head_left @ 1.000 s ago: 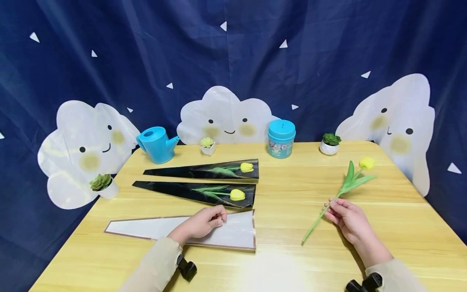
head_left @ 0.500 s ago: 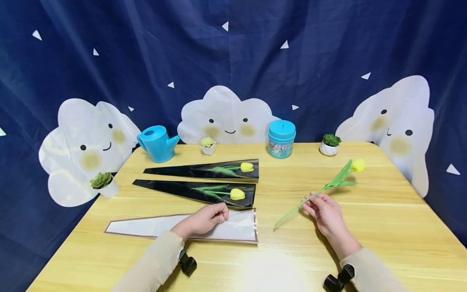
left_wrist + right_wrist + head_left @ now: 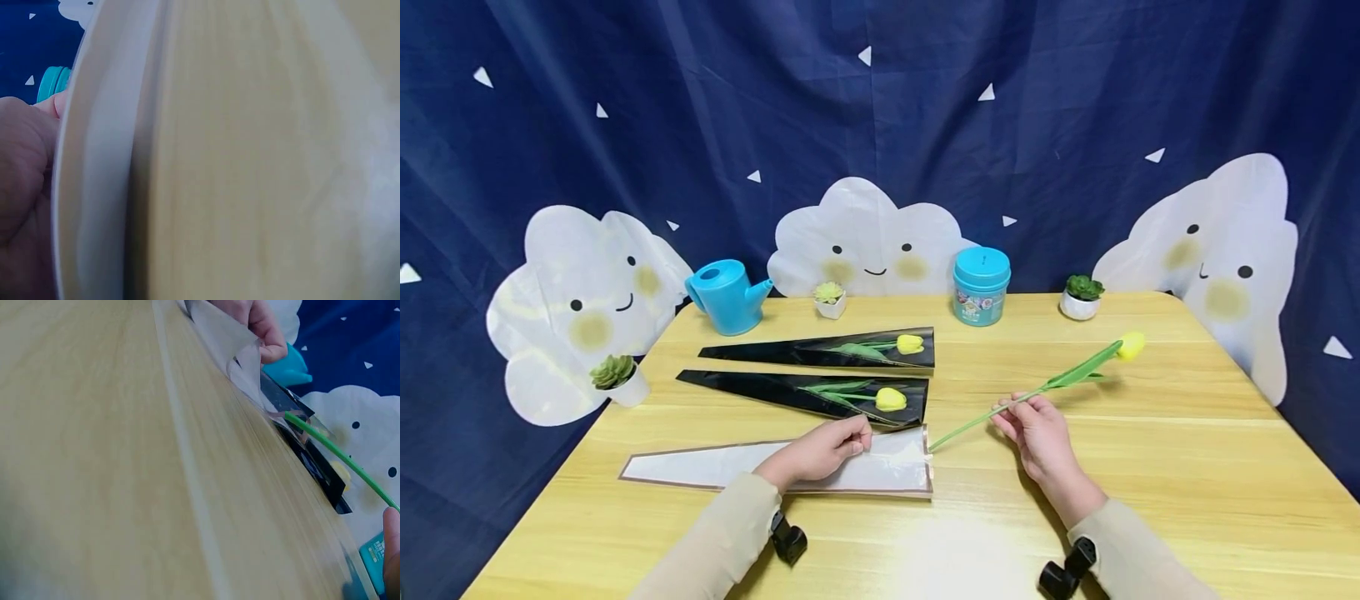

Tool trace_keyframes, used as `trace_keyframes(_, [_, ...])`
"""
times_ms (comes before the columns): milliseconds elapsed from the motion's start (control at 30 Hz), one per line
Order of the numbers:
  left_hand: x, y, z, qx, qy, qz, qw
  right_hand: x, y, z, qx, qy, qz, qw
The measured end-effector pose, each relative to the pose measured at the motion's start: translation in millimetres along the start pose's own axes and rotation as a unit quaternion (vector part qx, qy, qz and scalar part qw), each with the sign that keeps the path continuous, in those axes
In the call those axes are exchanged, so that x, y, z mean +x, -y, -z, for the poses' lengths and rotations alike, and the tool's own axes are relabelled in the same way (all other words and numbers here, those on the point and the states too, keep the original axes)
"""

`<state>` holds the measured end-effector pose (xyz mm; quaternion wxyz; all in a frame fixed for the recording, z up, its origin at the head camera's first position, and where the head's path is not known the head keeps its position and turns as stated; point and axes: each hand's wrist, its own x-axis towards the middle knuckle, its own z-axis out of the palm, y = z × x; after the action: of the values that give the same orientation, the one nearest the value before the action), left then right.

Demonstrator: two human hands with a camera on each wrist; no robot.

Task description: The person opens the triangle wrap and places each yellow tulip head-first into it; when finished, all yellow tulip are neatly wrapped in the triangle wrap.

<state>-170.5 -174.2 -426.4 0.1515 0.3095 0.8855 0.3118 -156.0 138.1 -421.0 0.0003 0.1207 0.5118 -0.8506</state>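
My right hand [image 3: 1037, 437] pinches a yellow tulip [image 3: 1131, 345] by its thin green stem, bloom to the right and stem end pointing left. That stem end meets the wide mouth of a white flower sleeve [image 3: 895, 462] with a brown border; whether it is inside is unclear. Curled fingers of my left hand [image 3: 823, 450] grip the top layer of this sleeve, and in the right wrist view the sleeve [image 3: 234, 337] gapes at its mouth near the green stem [image 3: 350, 462]. The left wrist view is mostly filled by the sleeve's pale film [image 3: 106, 156].
Two black sleeves, one nearer [image 3: 737, 385] and one farther [image 3: 760, 352], each hold a yellow tulip. Along the back stand a blue watering can [image 3: 726, 300], a teal lidded tub [image 3: 982, 287] and small potted succulents [image 3: 1080, 300]. A blue cloud-print curtain [image 3: 880, 125] hangs behind.
My right hand has brought the tulip leftward, turning its stem flatter, so the stem end now reaches the white sleeve's mouth. My left hand stays nearly in place on the sleeve.
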Motion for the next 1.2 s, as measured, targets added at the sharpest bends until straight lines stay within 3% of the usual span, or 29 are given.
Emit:
trace_keyframes(200, [0.7,3.9,-1.5,-0.009,0.002,-0.007,0.9999,4.1,0.0,0.1,0.019,-0.025,0.016,0.999])
trace_keyframes(567, [-0.5,4.1,0.8,-0.019,0.005,-0.008,0.9998,4.4,-6.6,-12.7,0.039,-0.018,0.005,0.999])
trace_keyframes(900, [-1.8,7.0,-1.0,-0.039,0.015,-0.014,0.9990,-5.8,-24.1,-27.6,0.042,0.019,-0.029,0.999])
trace_keyframes(1200, [-1.7,3.7,-3.5,-0.073,0.009,0.012,0.9972,-13.2,-41.8,-39.3,0.038,0.063,-0.060,0.995])
